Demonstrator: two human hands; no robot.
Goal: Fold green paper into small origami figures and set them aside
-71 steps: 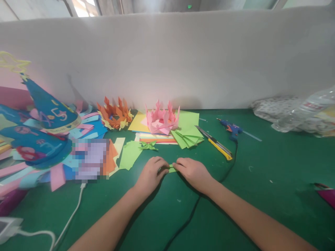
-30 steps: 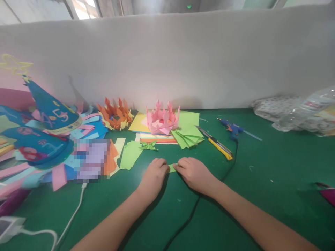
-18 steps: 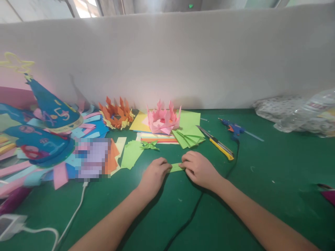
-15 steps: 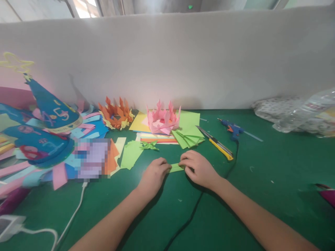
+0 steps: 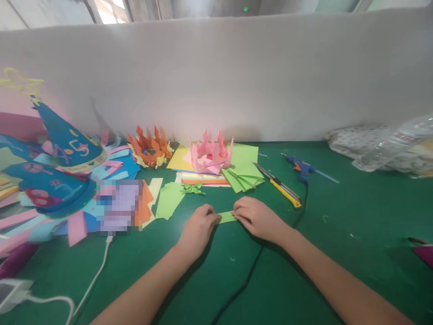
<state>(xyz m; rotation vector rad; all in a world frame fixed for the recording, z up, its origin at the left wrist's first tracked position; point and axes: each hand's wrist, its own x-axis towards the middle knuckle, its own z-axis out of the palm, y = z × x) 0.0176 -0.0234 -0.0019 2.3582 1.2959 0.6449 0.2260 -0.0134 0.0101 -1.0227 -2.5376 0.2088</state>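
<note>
A narrow folded strip of light green paper (image 5: 226, 217) lies low over the table between my two hands. My left hand (image 5: 202, 225) pinches its left end, fingers pressed together. At the other end my right hand (image 5: 255, 217) grips the strip with thumb and fingertips; the ends are hidden under the fingers. Just beyond are a small folded green paper piece (image 5: 193, 188), a stack of green sheets (image 5: 169, 201) and a fan of green sheets (image 5: 244, 177).
Behind stand a pink paper crown (image 5: 211, 158) and an orange paper crown (image 5: 152, 149). To the right lie a yellow utility knife (image 5: 284, 192) and a blue glue gun (image 5: 299, 166), its black cable (image 5: 248, 277) crossing the green table. Blue party hats (image 5: 64, 135) fill the left.
My right hand has shifted slightly along the strip to the right, and a little more of the green paper shows flat. My left hand has stayed nearly still.
</note>
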